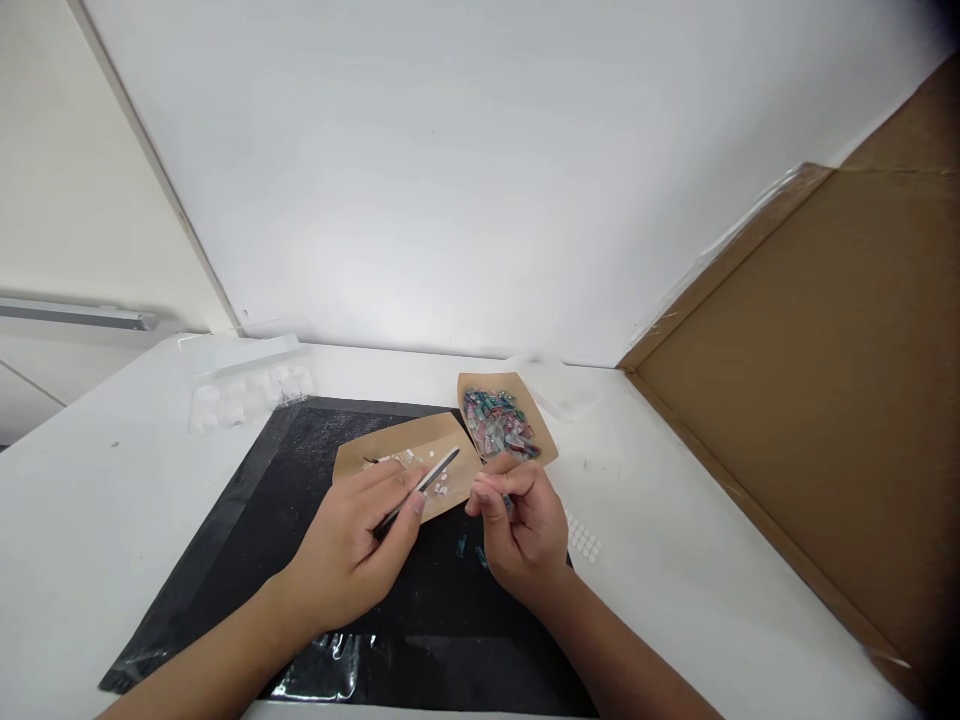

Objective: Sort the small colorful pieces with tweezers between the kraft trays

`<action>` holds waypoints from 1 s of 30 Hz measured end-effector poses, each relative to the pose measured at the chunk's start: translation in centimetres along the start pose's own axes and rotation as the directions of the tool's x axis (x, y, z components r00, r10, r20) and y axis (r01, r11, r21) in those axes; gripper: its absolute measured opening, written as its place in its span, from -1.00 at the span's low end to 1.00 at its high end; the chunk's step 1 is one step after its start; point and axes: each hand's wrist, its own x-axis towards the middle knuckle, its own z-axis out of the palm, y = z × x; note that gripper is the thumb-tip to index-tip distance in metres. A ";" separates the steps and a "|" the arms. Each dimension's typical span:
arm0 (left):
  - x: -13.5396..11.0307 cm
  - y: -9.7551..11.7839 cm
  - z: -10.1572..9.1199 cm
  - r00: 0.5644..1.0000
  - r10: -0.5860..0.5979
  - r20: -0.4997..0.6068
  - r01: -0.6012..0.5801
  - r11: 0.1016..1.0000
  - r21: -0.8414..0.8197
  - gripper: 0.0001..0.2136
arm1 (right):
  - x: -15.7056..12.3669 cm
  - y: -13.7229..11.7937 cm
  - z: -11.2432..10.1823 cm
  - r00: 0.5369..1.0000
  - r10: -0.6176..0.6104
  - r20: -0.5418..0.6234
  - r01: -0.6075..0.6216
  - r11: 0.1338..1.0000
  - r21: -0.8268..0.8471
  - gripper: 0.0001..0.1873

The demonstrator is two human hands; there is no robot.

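Note:
My left hand is closed round a slim pen-like tool, pale along its side with a dark tip pointing up and right. My right hand is pinched, thumb against forefinger, close to the tool's tip; what it holds, if anything, is too small to make out. Beneath the tool lies a kraft paper tray with small white bits scattered in it. Small teal pieces rest on the black mat beside my right hand. Behind that hand, another kraft tray holds a heap of coloured, shiny pieces.
A clear compartment box with white contents stands at the back left. A sheet of round white dots lies right of my right hand. Crumpled clear plastic sits at the back. A cardboard panel borders the right side.

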 end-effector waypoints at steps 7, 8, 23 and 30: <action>0.0 -0.2 0.5 0.998 -0.033 -0.048 0.035 0.999 0.037 -0.73 | 0.0 -0.1 0.2 0.999 0.051 -0.018 -0.051 0.999 0.012 -0.93; 0.0 -0.3 0.6 0.997 -0.042 -0.064 0.044 0.998 0.044 -0.75 | 0.0 -0.1 0.2 0.999 0.050 -0.011 -0.050 0.999 -0.002 -0.93; -0.4 -0.3 1.7 0.939 -0.343 0.025 0.328 0.872 -0.362 -0.82 | 0.8 0.0 0.1 0.986 -0.157 0.058 0.168 0.901 -0.401 -0.85; -0.6 -0.5 1.7 0.955 -0.297 -0.005 0.285 0.920 -0.269 -0.83 | 1.1 0.2 0.2 0.967 -0.236 0.092 0.252 0.848 -0.467 -0.84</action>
